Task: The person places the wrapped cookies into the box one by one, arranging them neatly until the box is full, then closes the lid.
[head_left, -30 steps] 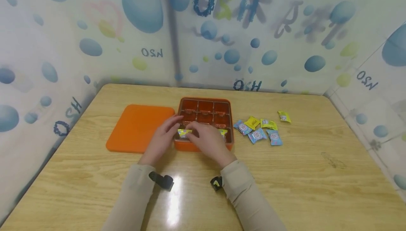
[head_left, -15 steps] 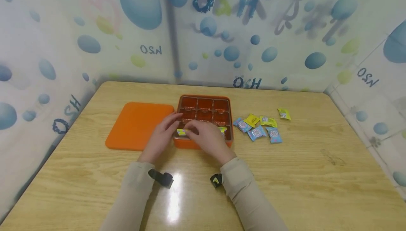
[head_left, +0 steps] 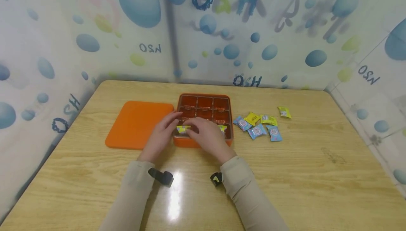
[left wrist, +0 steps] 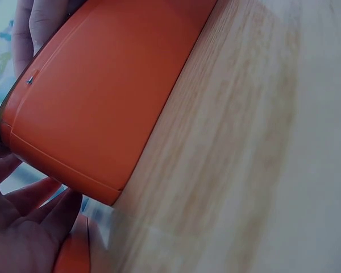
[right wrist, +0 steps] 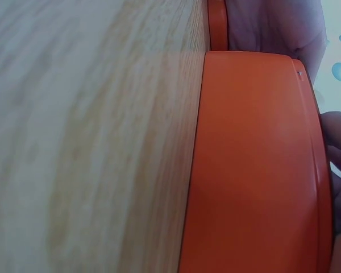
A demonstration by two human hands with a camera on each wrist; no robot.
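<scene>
The orange box point(head_left: 187, 142) stands in front of me, its clear tray divided into compartments. My right hand point(head_left: 209, 136) reaches over its front row, thumb and index finger pinching a yellow wrapped candy point(head_left: 183, 129) in the front left compartment. Another candy point(head_left: 223, 129) with a yellow wrapper end shows in the front right compartment; the one between is covered by my right hand. My left hand point(head_left: 160, 136) rests against the box's left side, fingers loosely extended at the rim. In the left wrist view its fingers point(left wrist: 31, 199) lie by the box corner.
An orange lid point(head_left: 139, 125) lies flat left of the box, partly under my left hand. Several wrapped candies, such as a blue one point(head_left: 257, 131) and a yellow one point(head_left: 252, 118), lie right of the box. A yellow candy point(head_left: 284, 112) sits apart from them.
My right fingers have shifted slightly at the yellow candy in the front left compartment, and more of its wrapper shows than half a second ago. My left hand stays by the box.
</scene>
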